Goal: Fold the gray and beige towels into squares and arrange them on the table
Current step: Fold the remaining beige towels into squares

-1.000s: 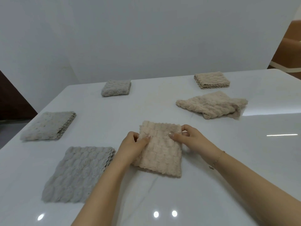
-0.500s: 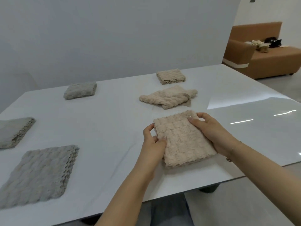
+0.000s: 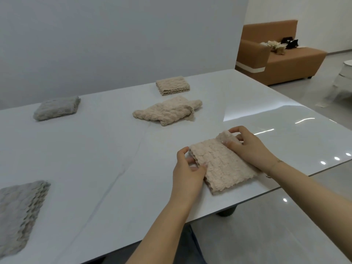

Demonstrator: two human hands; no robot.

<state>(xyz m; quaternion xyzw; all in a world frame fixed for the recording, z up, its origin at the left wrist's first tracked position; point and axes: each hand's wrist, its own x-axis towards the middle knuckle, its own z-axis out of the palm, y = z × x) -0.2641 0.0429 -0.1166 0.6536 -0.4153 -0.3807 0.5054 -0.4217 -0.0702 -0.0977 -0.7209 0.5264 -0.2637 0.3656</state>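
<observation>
Hands grip a folded beige towel (image 3: 222, 164) near the right front edge of the white table (image 3: 95, 149). The left hand (image 3: 187, 168) pinches the towel's left edge between thumb and fingers; the right hand (image 3: 251, 147) pinches its far corner, lifting it slightly. Beyond lie a crumpled beige towel (image 3: 167, 111) and a folded beige square (image 3: 172, 85). A folded gray towel (image 3: 57, 108) sits far left, another gray towel (image 3: 19, 212) at the near left. A brown sofa (image 3: 282, 54) stands behind.
</observation>
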